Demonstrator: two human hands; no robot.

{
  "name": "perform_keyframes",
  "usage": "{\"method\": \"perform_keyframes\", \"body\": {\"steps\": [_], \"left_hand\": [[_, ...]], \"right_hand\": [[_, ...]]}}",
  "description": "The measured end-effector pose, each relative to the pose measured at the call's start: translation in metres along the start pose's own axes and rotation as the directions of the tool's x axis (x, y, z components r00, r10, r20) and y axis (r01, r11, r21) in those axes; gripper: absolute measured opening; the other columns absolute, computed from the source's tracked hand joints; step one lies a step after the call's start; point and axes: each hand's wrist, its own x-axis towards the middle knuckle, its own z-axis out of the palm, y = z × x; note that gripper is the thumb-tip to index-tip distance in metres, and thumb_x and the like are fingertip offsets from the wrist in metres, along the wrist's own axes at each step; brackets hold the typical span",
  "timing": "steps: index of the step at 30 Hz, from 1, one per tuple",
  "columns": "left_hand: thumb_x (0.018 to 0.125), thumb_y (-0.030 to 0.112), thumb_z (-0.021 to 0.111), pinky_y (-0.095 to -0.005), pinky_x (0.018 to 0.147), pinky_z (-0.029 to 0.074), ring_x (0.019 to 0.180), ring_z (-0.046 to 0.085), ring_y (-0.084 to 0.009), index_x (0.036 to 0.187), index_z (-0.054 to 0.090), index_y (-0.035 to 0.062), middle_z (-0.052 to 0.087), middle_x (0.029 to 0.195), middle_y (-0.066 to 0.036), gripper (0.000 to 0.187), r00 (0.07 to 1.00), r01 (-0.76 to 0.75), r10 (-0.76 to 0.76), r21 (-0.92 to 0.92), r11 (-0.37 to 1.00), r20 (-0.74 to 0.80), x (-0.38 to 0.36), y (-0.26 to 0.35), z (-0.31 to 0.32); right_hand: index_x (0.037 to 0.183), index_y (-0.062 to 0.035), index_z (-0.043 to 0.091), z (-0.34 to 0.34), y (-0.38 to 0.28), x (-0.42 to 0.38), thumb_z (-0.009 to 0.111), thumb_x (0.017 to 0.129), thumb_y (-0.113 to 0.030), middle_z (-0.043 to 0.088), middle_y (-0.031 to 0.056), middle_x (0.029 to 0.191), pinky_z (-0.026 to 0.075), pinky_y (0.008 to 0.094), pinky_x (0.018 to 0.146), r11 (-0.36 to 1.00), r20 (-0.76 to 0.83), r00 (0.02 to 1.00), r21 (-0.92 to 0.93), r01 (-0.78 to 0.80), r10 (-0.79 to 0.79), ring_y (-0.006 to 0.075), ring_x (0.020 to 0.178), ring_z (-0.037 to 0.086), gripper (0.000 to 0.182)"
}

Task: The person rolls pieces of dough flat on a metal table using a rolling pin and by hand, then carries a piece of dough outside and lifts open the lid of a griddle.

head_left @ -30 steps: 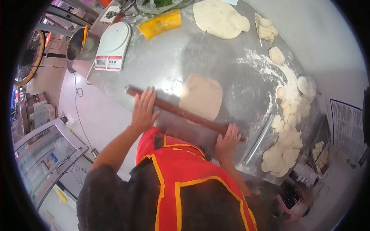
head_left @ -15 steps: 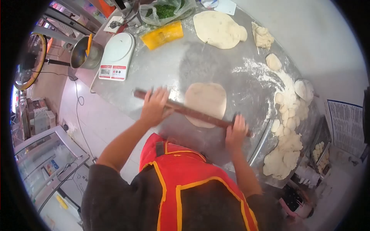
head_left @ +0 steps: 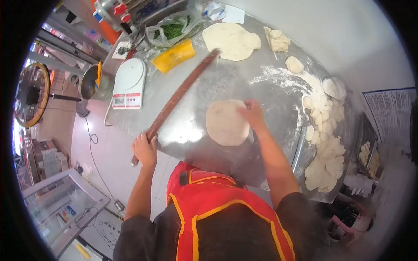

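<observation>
Left hand [head_left: 145,150] now has the rolling pin [head_left: 180,93] alone, fingers wrapped around its near end; half a second ago both hands held it across the dough. Right hand [head_left: 254,114] has let go and is at the upper-right edge of the dough disc [head_left: 227,124], fingers bent and bunched; can't tell if they pinch it. Disc lies flat on the metal table [head_left: 270,143], just left of those fingertips. So rolling looks paused, disc free of the pin.

Right of the right fingers: metal rod [head_left: 299,148], then small dough pieces [head_left: 323,124]. Beyond the left fingers: scale [head_left: 129,80], yellow piece [head_left: 173,55]. In the way: pin slants past these, far tip seeming to overlap the big dough sheet [head_left: 228,40]; contact unclear.
</observation>
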Motion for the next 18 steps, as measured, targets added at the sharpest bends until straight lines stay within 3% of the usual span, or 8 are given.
{"method": "perform_keyframes", "body": {"steps": [3, 6, 7, 10, 12, 15, 17, 18], "left_hand": [[0.080, 0.016, 0.072, -0.0474, 0.098, 0.038, 0.114, 0.051, -0.0349, 0.125, 0.054, 0.0027, 0.058, 0.119, -0.016, 0.051, 0.994, -0.075, 0.065, -0.114, 0.991, -0.091, 0.005, 0.014, 0.012], [0.077, 0.014, 0.075, -0.0489, 0.104, 0.036, 0.125, 0.046, -0.0391, 0.133, 0.049, -0.0009, 0.053, 0.132, -0.021, 0.064, 0.931, -0.364, 0.329, -0.353, 0.862, -0.157, 0.029, 0.073, 0.040], [0.076, 0.014, 0.076, -0.0491, 0.106, 0.035, 0.129, 0.044, -0.0406, 0.136, 0.046, -0.0023, 0.050, 0.137, -0.023, 0.069, 0.867, -0.488, 0.479, -0.440, 0.754, -0.139, 0.042, 0.101, 0.042], [0.077, 0.021, 0.077, -0.0448, 0.104, 0.039, 0.124, 0.051, -0.0376, 0.133, 0.050, -0.0002, 0.056, 0.131, -0.021, 0.066, 0.726, -0.360, 0.649, -0.676, 0.643, 0.230, 0.077, 0.164, 0.053], [0.077, 0.025, 0.077, -0.0424, 0.098, 0.044, 0.115, 0.058, -0.0349, 0.127, 0.056, 0.0009, 0.062, 0.122, -0.020, 0.059, 0.498, -0.271, 0.721, -0.704, 0.657, 0.481, 0.101, 0.182, 0.074], [0.079, 0.028, 0.075, -0.0405, 0.089, 0.049, 0.102, 0.063, -0.0325, 0.114, 0.061, 0.0022, 0.065, 0.112, -0.017, 0.045, 0.303, -0.037, 0.700, -0.726, 0.686, 0.646, 0.132, 0.258, 0.065], [0.087, 0.026, 0.071, -0.0364, 0.087, 0.049, 0.096, 0.064, -0.0264, 0.118, 0.055, 0.0006, 0.065, 0.105, -0.015, 0.043, 0.425, -0.111, 0.749, -0.793, 0.600, 0.508, 0.152, 0.313, 0.073], [0.086, 0.025, 0.071, -0.0368, 0.091, 0.048, 0.102, 0.062, -0.0272, 0.123, 0.053, 0.0006, 0.063, 0.111, -0.017, 0.048, 0.563, -0.136, 0.694, -0.777, 0.615, 0.450, 0.161, 0.343, 0.083]], "right_hand": [[0.110, -0.0020, 0.059, 0.001, -0.002, -0.005, 0.073, 0.078, -0.017, 0.063, 0.0195, 0.093, 0.051, 0.0373, 0.079, 0.936, 0.073, 0.962, -0.222, 0.272, -0.262, 0.0331, 0.089, 0.062, 0.038], [0.107, -0.0020, 0.060, 0.022, 0.015, -0.041, 0.072, 0.078, -0.015, 0.063, 0.0229, 0.092, 0.051, 0.0366, 0.078, 0.826, -0.044, 0.829, -0.127, 0.549, -0.558, 0.0376, 0.086, 0.061, 0.033], [0.107, -0.0020, 0.060, 0.007, -0.001, -0.057, 0.071, 0.079, -0.013, 0.064, 0.0208, 0.093, 0.051, 0.0358, 0.078, 0.906, 0.017, 0.906, -0.029, 0.423, -0.423, 0.0348, 0.086, 0.063, 0.032], [0.107, -0.0023, 0.060, -0.045, -0.043, -0.083, 0.069, 0.082, -0.008, 0.068, 0.0140, 0.095, 0.051, 0.0326, 0.076, 0.974, 0.140, 0.985, 0.219, 0.065, -0.097, 0.0251, 0.084, 0.066, 0.027], [0.108, -0.0028, 0.060, -0.061, -0.016, -0.076, 0.068, 0.085, -0.005, 0.069, 0.0086, 0.094, 0.052, 0.0296, 0.074, 0.928, 0.087, 0.996, 0.372, -0.018, -0.016, 0.0167, 0.084, 0.066, 0.025], [0.108, 0.0003, 0.062, -0.104, -0.011, -0.061, 0.069, 0.087, -0.010, 0.068, 0.0084, 0.099, 0.050, 0.0277, 0.075, 0.721, 0.034, 0.980, 0.672, -0.168, 0.196, 0.0144, 0.085, 0.063, 0.025], [0.109, -0.0005, 0.062, -0.124, 0.019, -0.035, 0.069, 0.088, -0.009, 0.068, 0.0058, 0.098, 0.051, 0.0250, 0.070, 0.661, -0.102, 0.952, 0.741, -0.122, 0.290, 0.0107, 0.082, 0.063, 0.023], [0.115, -0.0006, 0.060, -0.137, 0.026, -0.017, 0.069, 0.088, -0.009, 0.067, 0.0106, 0.105, 0.051, 0.0282, 0.078, 0.634, -0.136, 0.921, 0.761, -0.138, 0.364, 0.0152, 0.091, 0.063, 0.029]]}}
